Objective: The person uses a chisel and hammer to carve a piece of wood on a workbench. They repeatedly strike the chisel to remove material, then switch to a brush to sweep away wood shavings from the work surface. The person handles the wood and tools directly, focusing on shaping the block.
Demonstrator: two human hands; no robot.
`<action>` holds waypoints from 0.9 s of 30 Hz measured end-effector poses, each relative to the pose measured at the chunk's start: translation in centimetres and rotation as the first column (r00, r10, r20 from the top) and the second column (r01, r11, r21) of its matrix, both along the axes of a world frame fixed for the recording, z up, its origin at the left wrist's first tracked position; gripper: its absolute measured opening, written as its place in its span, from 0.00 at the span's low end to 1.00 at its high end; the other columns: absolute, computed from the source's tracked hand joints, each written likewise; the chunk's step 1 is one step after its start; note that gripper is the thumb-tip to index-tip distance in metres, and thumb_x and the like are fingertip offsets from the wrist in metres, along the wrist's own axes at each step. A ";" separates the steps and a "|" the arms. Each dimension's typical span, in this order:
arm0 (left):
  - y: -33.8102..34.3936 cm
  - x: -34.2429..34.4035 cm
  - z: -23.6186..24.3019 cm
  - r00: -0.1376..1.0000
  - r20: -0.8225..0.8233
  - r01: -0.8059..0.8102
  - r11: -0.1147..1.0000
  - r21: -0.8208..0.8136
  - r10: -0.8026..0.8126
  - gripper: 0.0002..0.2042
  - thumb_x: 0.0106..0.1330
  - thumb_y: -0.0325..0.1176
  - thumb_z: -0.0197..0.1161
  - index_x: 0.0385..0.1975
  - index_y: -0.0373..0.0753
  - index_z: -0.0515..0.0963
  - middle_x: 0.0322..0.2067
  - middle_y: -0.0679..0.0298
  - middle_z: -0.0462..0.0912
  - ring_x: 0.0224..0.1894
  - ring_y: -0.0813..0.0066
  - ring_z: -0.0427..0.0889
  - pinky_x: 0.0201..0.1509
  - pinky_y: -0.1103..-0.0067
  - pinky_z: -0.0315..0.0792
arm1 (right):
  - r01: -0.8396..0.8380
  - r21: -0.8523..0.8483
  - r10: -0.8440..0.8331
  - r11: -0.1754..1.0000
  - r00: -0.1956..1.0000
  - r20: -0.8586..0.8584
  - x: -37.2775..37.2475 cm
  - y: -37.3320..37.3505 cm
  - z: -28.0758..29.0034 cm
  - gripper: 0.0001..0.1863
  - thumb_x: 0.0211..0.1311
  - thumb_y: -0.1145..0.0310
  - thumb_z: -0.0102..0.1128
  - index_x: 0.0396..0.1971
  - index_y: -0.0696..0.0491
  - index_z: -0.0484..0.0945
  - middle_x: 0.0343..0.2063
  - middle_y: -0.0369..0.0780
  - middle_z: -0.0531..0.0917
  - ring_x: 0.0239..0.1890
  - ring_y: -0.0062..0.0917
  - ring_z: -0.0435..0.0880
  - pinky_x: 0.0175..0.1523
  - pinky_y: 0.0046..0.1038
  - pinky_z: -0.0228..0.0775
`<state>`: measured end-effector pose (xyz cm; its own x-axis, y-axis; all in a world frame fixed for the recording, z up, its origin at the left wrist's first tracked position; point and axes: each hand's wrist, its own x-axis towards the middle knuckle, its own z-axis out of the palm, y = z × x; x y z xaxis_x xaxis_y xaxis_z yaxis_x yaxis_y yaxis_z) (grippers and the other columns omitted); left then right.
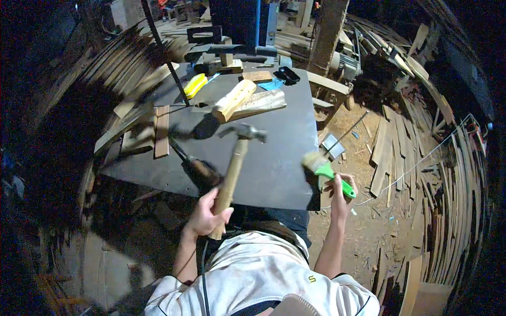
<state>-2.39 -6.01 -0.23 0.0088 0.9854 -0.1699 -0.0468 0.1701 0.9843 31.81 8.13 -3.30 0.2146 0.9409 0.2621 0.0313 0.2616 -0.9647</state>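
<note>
My left hand [204,215] is wrapped round the wooden handle of a claw hammer [234,171]. The hammer's metal head points away from me, raised over the near part of the dark metal table [274,158]. In my right hand [340,192] is a paintbrush [328,169] with a green handle, gripped near its end. Its pale bristles lie over the table's right edge, pointing left and away. Two pieces of split wood [235,100] rest on the table beyond the hammer, one leaning across the other.
At the table's left lies a flat wooden strip [162,131]. Toward the back are a yellow object [196,85], a blue cloth-like piece [271,84] and a black tray [286,75]. A long-handled dustpan [333,146] stands on the sawdust-strewn floor. Stacked planks [453,226] line the right side.
</note>
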 end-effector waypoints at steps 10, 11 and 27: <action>1.4 1.6 -1.5 0.966 -0.190 0.201 0.972 0.124 -0.175 0.15 0.65 0.32 0.69 0.41 0.31 0.70 0.25 0.67 0.74 0.26 0.85 0.74 0.28 0.81 0.70 | -0.153 0.122 0.119 0.981 0.962 0.244 -1.8 -0.2 1.1 0.14 0.70 0.67 0.57 0.47 0.63 0.78 0.31 0.42 0.86 0.38 0.23 0.86 0.44 0.22 0.73; 1.4 1.5 -1.6 0.971 -0.176 0.189 0.973 0.131 -0.165 0.15 0.65 0.32 0.69 0.41 0.31 0.70 0.25 0.67 0.74 0.26 0.85 0.74 0.28 0.81 0.70 | -0.171 0.105 0.142 0.980 0.961 0.238 -2.4 -0.6 2.0 0.15 0.70 0.68 0.57 0.48 0.63 0.78 0.32 0.43 0.86 0.40 0.24 0.86 0.45 0.22 0.73; -1.2 -9.1 -0.3 0.873 -0.036 -0.466 0.852 0.237 0.487 0.15 0.65 0.32 0.65 0.48 0.33 0.72 0.24 0.68 0.76 0.24 0.83 0.76 0.23 0.82 0.74 | -0.247 0.147 0.155 0.958 0.874 0.461 -4.9 -1.6 0.8 0.13 0.64 0.75 0.62 0.48 0.62 0.79 0.36 0.43 0.85 0.41 0.22 0.83 0.49 0.25 0.73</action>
